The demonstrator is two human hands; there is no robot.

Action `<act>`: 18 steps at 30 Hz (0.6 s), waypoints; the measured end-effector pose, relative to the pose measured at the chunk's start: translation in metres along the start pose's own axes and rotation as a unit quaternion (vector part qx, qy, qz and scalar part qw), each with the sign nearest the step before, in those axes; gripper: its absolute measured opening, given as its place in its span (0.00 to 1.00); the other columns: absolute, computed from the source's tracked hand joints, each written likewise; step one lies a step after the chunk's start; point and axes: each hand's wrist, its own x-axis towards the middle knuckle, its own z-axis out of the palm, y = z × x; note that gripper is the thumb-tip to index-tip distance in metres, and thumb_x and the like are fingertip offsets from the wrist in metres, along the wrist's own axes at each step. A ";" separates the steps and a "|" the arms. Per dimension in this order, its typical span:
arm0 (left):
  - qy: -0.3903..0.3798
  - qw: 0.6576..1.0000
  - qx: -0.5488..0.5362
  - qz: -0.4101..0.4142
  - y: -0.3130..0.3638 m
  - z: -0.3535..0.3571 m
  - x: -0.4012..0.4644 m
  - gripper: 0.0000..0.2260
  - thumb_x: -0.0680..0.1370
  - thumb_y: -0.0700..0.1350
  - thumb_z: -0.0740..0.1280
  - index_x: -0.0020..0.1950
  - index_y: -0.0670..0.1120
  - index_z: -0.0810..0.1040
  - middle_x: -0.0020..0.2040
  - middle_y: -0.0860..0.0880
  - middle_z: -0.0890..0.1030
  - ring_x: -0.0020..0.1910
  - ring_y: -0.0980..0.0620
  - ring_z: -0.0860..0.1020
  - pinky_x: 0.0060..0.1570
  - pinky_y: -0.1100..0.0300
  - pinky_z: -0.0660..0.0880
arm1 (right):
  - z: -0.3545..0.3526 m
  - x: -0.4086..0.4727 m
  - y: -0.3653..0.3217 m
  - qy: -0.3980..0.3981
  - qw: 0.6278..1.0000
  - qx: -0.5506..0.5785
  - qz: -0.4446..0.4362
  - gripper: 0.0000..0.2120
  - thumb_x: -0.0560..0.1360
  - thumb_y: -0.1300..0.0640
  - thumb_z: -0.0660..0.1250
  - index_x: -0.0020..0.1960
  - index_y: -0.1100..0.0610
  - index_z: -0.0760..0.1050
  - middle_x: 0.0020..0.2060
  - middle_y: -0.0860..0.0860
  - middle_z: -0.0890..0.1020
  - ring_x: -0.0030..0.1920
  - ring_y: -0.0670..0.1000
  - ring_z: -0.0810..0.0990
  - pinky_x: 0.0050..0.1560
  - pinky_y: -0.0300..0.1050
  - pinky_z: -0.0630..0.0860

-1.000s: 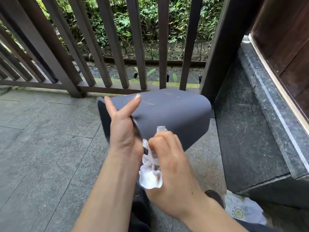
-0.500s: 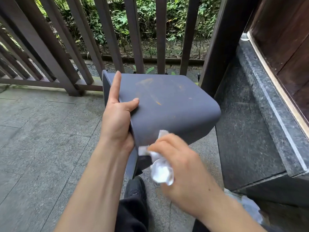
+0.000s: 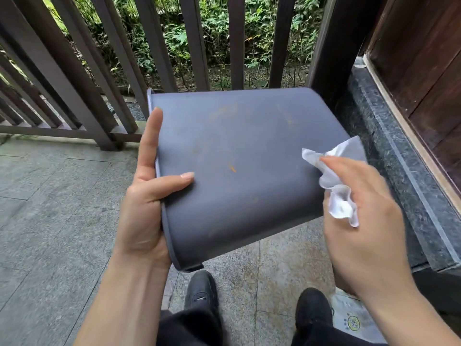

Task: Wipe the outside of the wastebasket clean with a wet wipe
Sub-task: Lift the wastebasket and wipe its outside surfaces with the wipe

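Observation:
A dark grey plastic wastebasket [image 3: 244, 156] is held on its side in the air, one broad wall facing up, with orange-brown smears on it. My left hand [image 3: 147, 203] grips its rim at the left, thumb on the upper wall and index finger stretched along the edge. My right hand [image 3: 361, 221] pinches a crumpled white wet wipe [image 3: 334, 183] and holds it against the basket's right end, near the base.
A dark wooden railing [image 3: 119, 78] with greenery behind stands close ahead. A dark stone ledge [image 3: 399, 176] and wooden wall run along the right. Grey stone tiles [image 3: 50, 211] lie below, with two black shoes [image 3: 202, 288] and a white printed packet [image 3: 349, 318] at the lower right.
The wastebasket has risen and turned so its smeared wall faces me more fully. My right hand carried the wipe from the near corner over to the basket's right end.

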 end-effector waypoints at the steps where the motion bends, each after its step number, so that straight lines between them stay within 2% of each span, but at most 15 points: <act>1: -0.002 1.000 -0.013 0.003 0.001 0.001 -0.002 0.40 0.70 0.28 0.62 0.78 0.58 0.70 0.70 0.49 0.81 0.65 0.40 0.82 0.50 0.43 0.83 | -0.002 -0.001 -0.001 0.009 1.000 -0.011 -0.003 0.23 0.76 0.58 0.58 0.71 0.50 0.74 0.67 0.46 0.75 0.70 0.48 0.71 0.69 0.36 0.64; 3: 0.004 1.000 -0.029 0.005 0.000 0.005 -0.004 0.40 0.70 0.28 0.61 0.78 0.57 0.71 0.70 0.49 0.81 0.64 0.40 0.82 0.49 0.43 0.84 | 0.001 -0.005 -0.006 -0.004 0.999 -0.047 -0.002 0.23 0.80 0.51 0.57 0.75 0.49 0.68 0.75 0.45 0.68 0.77 0.44 0.59 0.76 0.38 0.55; 5: 0.037 0.999 -0.026 -0.001 -0.004 0.009 -0.004 0.40 0.68 0.28 0.62 0.76 0.57 0.73 0.66 0.51 0.84 0.60 0.42 0.84 0.46 0.47 0.84 | 0.011 -0.014 -0.014 -0.051 0.994 -0.094 -0.017 0.27 0.82 0.44 0.52 0.79 0.50 0.60 0.80 0.44 0.57 0.80 0.42 0.48 0.79 0.47 0.50; 7: 0.076 0.997 -0.010 -0.016 -0.008 0.014 -0.002 0.41 0.65 0.29 0.62 0.75 0.56 0.75 0.60 0.52 0.87 0.55 0.45 0.87 0.42 0.52 0.84 | 0.022 -0.024 -0.028 -0.080 0.989 -0.107 -0.055 0.32 0.82 0.40 0.48 0.81 0.53 0.54 0.80 0.44 0.53 0.80 0.41 0.43 0.80 0.49 0.48; 9: 0.114 0.993 0.011 -0.028 -0.012 0.017 -0.001 0.41 0.63 0.29 0.63 0.73 0.56 0.76 0.56 0.52 0.88 0.52 0.47 0.87 0.42 0.54 0.84 | 0.035 -0.038 -0.045 -0.101 0.987 -0.067 -0.109 0.34 0.81 0.38 0.47 0.80 0.57 0.55 0.79 0.47 0.56 0.80 0.41 0.46 0.79 0.49 0.52; 10: 0.138 0.989 0.019 -0.039 -0.014 0.015 -0.001 0.40 0.64 0.29 0.63 0.72 0.56 0.77 0.57 0.50 0.88 0.53 0.45 0.86 0.46 0.52 0.85 | 0.042 -0.046 -0.053 -0.115 0.981 -0.043 -0.150 0.34 0.81 0.38 0.49 0.80 0.59 0.57 0.78 0.50 0.59 0.80 0.44 0.51 0.78 0.51 0.57; 12: 0.195 0.977 0.016 -0.079 -0.012 0.009 0.000 0.34 0.71 0.27 0.62 0.68 0.59 0.80 0.63 0.44 0.85 0.58 0.40 0.83 0.62 0.43 0.79 | 0.060 -0.063 -0.066 -0.132 0.958 -0.033 -0.253 0.32 0.81 0.41 0.56 0.78 0.59 0.58 0.76 0.52 0.66 0.78 0.50 0.61 0.73 0.57 0.65; 13: 0.222 0.970 0.009 -0.104 -0.009 0.004 0.000 0.31 0.75 0.28 0.61 0.66 0.61 0.80 0.64 0.41 0.83 0.60 0.39 0.82 0.67 0.40 0.74 | 0.067 -0.069 -0.071 -0.138 0.947 -0.040 -0.287 0.32 0.81 0.41 0.58 0.78 0.57 0.57 0.75 0.51 0.67 0.78 0.50 0.62 0.72 0.57 0.67; 14: 0.243 0.962 -0.003 -0.125 -0.008 -0.001 0.000 0.29 0.78 0.29 0.61 0.65 0.62 0.80 0.66 0.39 0.82 0.61 0.38 0.82 0.68 0.39 0.73 | 0.071 -0.072 -0.072 -0.146 0.941 -0.047 -0.303 0.32 0.80 0.41 0.58 0.78 0.56 0.57 0.75 0.50 0.67 0.78 0.49 0.63 0.72 0.56 0.68; 16: 0.270 0.951 -0.033 -0.148 -0.005 -0.007 -0.002 0.28 0.80 0.30 0.60 0.67 0.61 0.79 0.63 0.38 0.82 0.57 0.38 0.84 0.58 0.42 0.80 | 0.068 -0.067 -0.066 -0.167 0.937 -0.059 -0.300 0.31 0.80 0.40 0.57 0.78 0.53 0.61 0.75 0.48 0.68 0.78 0.48 0.61 0.74 0.56 0.64; 18: 0.281 0.949 -0.045 -0.138 -0.004 -0.007 -0.003 0.28 0.79 0.29 0.59 0.72 0.56 0.76 0.59 0.39 0.83 0.45 0.42 0.88 0.41 0.50 0.85 | 0.053 -0.049 -0.049 -0.176 0.948 -0.072 -0.256 0.28 0.80 0.41 0.54 0.78 0.49 0.63 0.77 0.45 0.66 0.79 0.48 0.57 0.77 0.61 0.57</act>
